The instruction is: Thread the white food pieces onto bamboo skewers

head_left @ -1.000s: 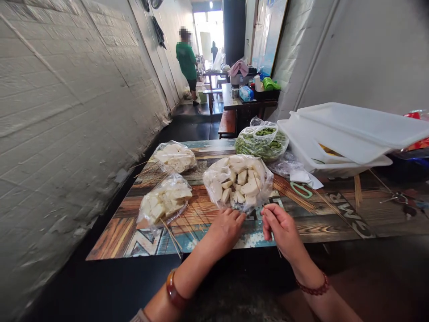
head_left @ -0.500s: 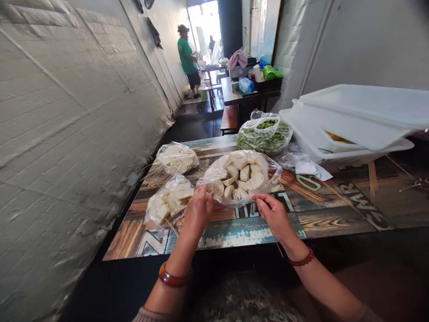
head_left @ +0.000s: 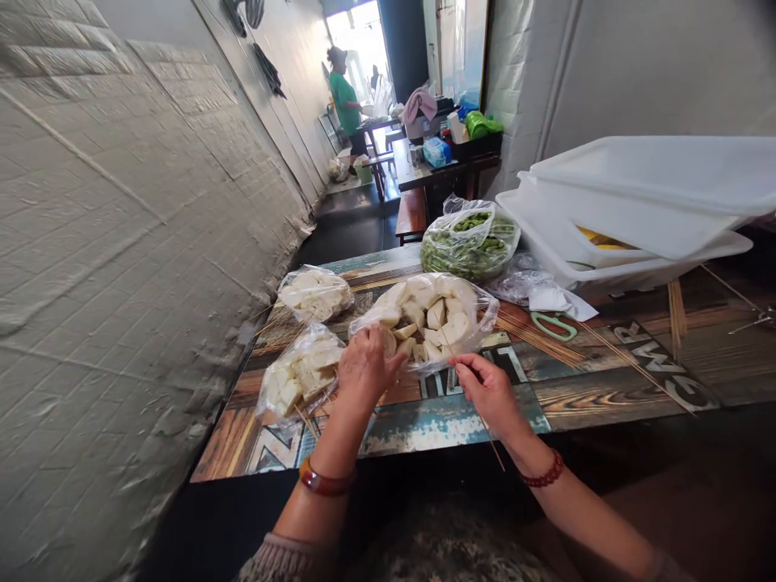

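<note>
My left hand [head_left: 368, 365] is at the near-left rim of a clear plastic bag [head_left: 488, 317] full of cut white food chunks [head_left: 456, 325]. Its thumb stands apart from the fingers, beside a pale round-faced chunk. In my right hand [head_left: 485, 386], thumb and fingertips pinch a thin bamboo skewer [head_left: 497, 455]; its lower end sticks out below the hand, and its upper part slants over the chunks. Left of my left hand lies a second bag of white chunks [head_left: 303, 372], with a third bag [head_left: 315, 293] behind it. Skewers [head_left: 308, 422] poke out by the nearer one.
Behind the open bag is a bag of green vegetables [head_left: 470, 242]. Stacked white plastic tubs [head_left: 630, 194] stand at right, near green-handled scissors [head_left: 554, 326] and loose skewers [head_left: 539, 339]. A brick wall [head_left: 121, 283] runs along the left. A person in green [head_left: 345, 101] stands far back.
My left hand has shifted from the bag's rim toward the chunks, its thumb now spread. The skewer in my right hand shows more clearly over the bag. The view has tilted slightly.
</note>
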{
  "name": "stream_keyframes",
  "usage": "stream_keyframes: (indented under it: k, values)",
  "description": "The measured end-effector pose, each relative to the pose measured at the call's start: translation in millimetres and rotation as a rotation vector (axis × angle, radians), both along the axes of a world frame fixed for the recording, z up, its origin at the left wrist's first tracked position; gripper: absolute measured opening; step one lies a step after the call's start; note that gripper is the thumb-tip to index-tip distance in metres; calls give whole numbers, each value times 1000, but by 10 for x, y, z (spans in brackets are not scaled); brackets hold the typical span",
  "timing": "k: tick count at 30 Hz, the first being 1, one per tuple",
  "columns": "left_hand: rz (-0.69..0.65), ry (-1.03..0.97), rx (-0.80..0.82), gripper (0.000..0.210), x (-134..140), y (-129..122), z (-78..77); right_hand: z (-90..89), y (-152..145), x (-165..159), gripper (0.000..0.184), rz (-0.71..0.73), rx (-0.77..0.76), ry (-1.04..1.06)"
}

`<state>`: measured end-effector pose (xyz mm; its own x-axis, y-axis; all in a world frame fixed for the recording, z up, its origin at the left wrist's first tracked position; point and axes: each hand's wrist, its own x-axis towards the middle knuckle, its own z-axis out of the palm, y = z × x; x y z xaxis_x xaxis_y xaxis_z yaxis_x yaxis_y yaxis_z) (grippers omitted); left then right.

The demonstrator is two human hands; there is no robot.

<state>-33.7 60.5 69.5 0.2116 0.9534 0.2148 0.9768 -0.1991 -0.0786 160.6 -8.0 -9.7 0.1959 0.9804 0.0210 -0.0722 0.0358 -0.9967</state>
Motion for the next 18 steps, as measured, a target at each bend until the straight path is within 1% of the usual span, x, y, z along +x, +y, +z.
stream_keyframes:
  k: [2, 3, 7, 10, 14, 18]
  values:
    - [-13, -3, 0, 75, -59, 40, -34, 12, -2, 3, 27, -6, 2, 2]
    - [-26, -18, -4, 74, -98, 64, -50, 15, -3, 4, 28, -6, 2, 5]
    - [-51, -155, -77, 61, -254, 164, -118, 1, -4, 1, 29, -1, 1, 16]
    - [-45, -208, -107, 55, -296, 197, -157, -33, -1, -3, 30, 1, 4, 19]
    - [-27, -146, -56, 49, -262, 191, -155, -63, -1, -6, 32, 7, 4, 17]
    - [-41, -112, -3, 42, -246, 216, -156, -56, -14, 0, 32, 4, -7, 1]
